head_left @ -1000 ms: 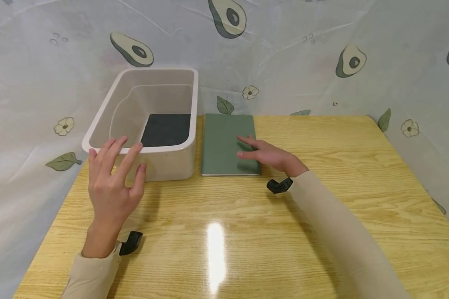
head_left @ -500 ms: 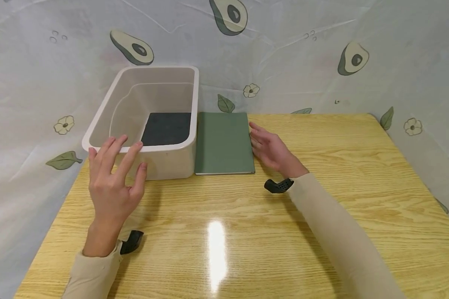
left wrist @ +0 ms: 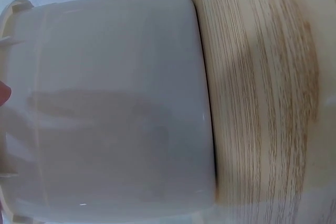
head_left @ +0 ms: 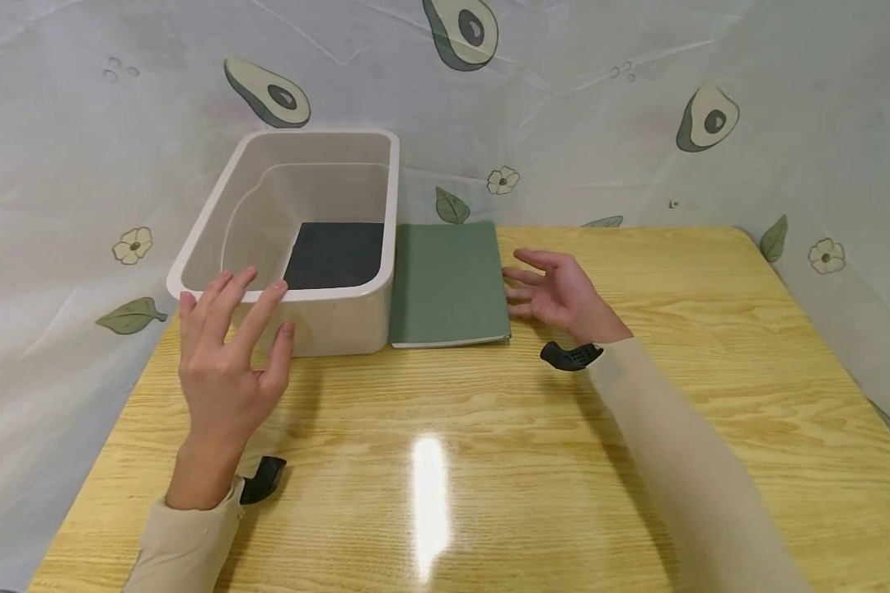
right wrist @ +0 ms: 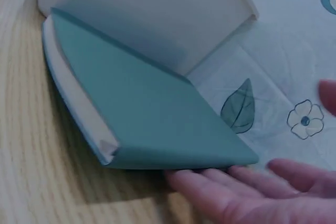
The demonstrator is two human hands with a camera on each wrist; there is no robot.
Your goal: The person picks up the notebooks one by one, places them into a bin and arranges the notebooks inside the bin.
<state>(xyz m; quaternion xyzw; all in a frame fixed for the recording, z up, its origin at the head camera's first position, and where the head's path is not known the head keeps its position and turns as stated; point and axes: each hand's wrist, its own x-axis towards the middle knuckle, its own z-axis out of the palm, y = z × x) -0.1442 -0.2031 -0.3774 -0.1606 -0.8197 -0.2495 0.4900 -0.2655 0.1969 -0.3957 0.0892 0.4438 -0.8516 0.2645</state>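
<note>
A green hardcover book [head_left: 451,284] lies against the right side of a beige plastic bin [head_left: 334,317]. Its spine edge is raised off the table in the right wrist view. There, the fingertips of my right hand [head_left: 567,296] reach under that edge, with the fingers nearly straight and the thumb apart. My left hand [head_left: 226,375] is spread at the bin's near rim; whether its fingertips touch the rim is unclear. Inside the bin lies a dark flat rectangular thing [head_left: 335,255]. The left wrist view is mostly filled by the bin's outer wall [left wrist: 115,108].
The wooden table [head_left: 489,461] runs back to a pale curtain [head_left: 564,107] printed with avocados, leaves and flowers. Black curved pieces stick out at both sleeve cuffs. The bin stands at the table's back left.
My right hand has gone from above the book to its right edge, palm turning upward. The book has slid left against the bin, and its right edge has risen slightly. The left hand stays put.
</note>
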